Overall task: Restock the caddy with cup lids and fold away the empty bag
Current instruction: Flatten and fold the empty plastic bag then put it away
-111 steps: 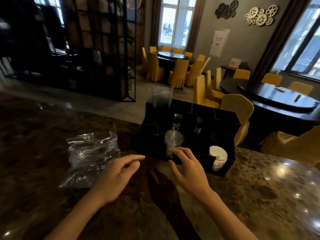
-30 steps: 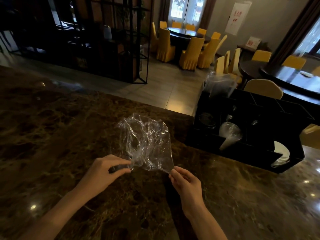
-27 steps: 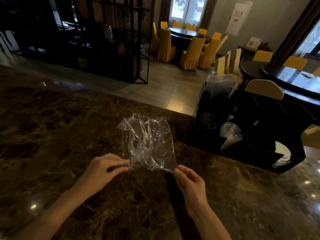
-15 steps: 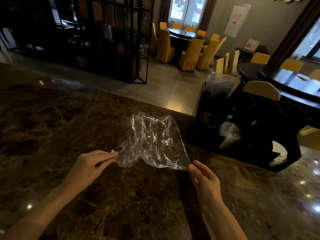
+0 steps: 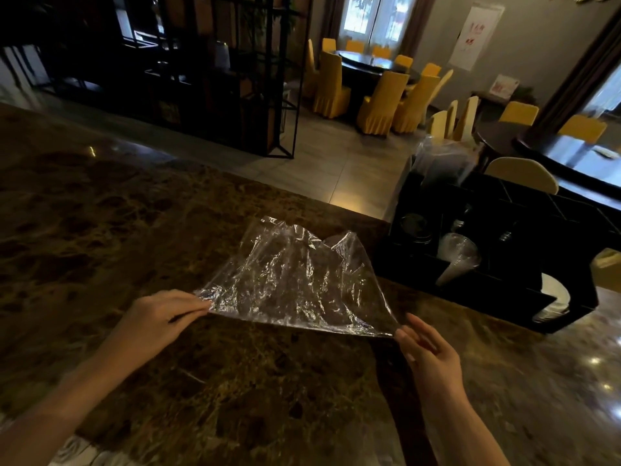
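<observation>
The empty clear plastic bag (image 5: 295, 280) is stretched out above the dark marble counter (image 5: 100, 230). My left hand (image 5: 161, 317) pinches its near left corner. My right hand (image 5: 426, 351) pinches its near right corner between thumb and fingertips. The far edge of the bag stands up, crinkled. To the right sits the black divided caddy (image 5: 504, 297). A stack of clear cup lids (image 5: 458, 255) leans in its front middle compartment. White lids (image 5: 554, 297) fill the front right one.
A clear plastic sleeve (image 5: 440, 163) sticks up from the caddy's back left corner. The counter's far edge drops to a tiled floor. Yellow chairs (image 5: 379, 102), dark round tables and a black metal shelf (image 5: 235, 72) stand beyond.
My hands have pulled farther apart and spread the bag wider and flatter. Earlier my hands were at the caddy while the bag lay crumpled on the counter.
</observation>
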Action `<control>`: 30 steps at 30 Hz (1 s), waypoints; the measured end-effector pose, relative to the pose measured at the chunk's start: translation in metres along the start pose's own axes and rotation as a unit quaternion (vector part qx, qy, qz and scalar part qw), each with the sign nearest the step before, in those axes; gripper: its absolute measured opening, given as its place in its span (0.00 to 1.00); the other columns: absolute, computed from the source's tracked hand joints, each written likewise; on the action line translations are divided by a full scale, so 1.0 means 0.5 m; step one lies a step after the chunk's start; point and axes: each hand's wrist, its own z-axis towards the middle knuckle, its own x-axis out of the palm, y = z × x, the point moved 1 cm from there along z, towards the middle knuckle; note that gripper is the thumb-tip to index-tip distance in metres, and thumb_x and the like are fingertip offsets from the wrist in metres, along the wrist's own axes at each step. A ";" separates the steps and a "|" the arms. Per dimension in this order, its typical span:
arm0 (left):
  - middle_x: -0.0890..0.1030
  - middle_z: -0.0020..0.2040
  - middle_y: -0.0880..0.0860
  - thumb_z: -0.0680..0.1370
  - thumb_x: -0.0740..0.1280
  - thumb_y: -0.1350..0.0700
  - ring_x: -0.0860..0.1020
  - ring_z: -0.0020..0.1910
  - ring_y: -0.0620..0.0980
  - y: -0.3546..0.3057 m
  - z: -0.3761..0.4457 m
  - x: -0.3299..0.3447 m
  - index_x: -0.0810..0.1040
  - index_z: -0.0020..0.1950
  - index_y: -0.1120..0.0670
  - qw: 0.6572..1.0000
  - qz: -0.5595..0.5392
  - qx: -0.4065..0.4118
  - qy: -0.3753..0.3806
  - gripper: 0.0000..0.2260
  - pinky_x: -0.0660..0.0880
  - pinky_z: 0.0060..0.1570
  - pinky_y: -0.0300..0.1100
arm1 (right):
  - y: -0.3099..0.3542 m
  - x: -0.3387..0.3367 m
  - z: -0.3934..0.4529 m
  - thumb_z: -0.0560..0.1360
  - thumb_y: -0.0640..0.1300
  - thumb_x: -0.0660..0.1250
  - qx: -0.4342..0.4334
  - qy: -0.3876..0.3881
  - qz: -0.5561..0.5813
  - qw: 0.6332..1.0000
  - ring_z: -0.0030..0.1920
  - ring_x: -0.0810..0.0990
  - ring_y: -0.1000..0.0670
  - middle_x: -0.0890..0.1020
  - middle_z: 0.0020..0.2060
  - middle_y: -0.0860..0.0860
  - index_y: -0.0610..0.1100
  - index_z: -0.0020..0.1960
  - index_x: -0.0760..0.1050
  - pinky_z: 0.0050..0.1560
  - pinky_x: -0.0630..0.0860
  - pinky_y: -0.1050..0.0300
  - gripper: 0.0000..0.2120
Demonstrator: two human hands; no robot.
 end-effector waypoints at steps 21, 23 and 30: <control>0.82 0.57 0.48 0.76 0.73 0.55 0.80 0.52 0.48 0.029 0.241 -0.075 0.78 0.60 0.39 0.998 0.007 -0.062 0.012 0.16 0.75 0.49 0.42 | 0.156 0.033 0.090 0.82 0.44 0.67 -0.184 0.075 -0.200 0.960 0.45 0.85 0.55 0.87 0.45 0.52 0.56 0.52 0.84 0.45 0.82 0.60 0.10; 0.78 0.61 0.46 0.75 0.73 0.52 0.78 0.54 0.49 0.027 0.288 -0.070 0.76 0.62 0.37 0.996 0.005 -0.066 0.056 0.18 0.75 0.50 0.44 | 0.184 0.050 0.116 0.82 0.44 0.67 -0.212 0.089 -0.245 0.942 0.49 0.86 0.57 0.87 0.49 0.56 0.55 0.56 0.83 0.48 0.83 0.60 0.09; 0.72 0.72 0.50 0.74 0.76 0.49 0.69 0.71 0.49 0.021 0.407 -0.004 0.73 0.69 0.38 0.977 0.008 -0.052 0.206 0.26 0.67 0.70 0.49 | 0.242 0.138 0.201 0.82 0.44 0.67 -0.251 0.165 -0.400 0.866 0.50 0.84 0.60 0.82 0.57 0.58 0.52 0.67 0.77 0.49 0.84 0.61 0.14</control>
